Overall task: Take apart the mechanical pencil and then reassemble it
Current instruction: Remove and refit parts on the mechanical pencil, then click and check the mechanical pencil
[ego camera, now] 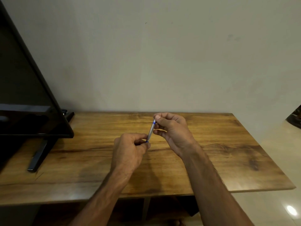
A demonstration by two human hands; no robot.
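A silver mechanical pencil [151,130] with blue bands near both ends is held above the middle of the wooden table [228,144], tilted with its far end up. My left hand [130,150] pinches its near, lower end between thumb and fingers. My right hand [172,129] pinches the far, upper end with thumb and forefinger. Both tips of the pencil are hidden by my fingers. No loose pencil parts show on the table.
A black flat screen [24,95] on a dark stand [39,154] takes up the table's left side. A plain wall rises behind the table. The table's right edge drops to a glossy floor [276,209]. A dark object [295,118] sits at the far right.
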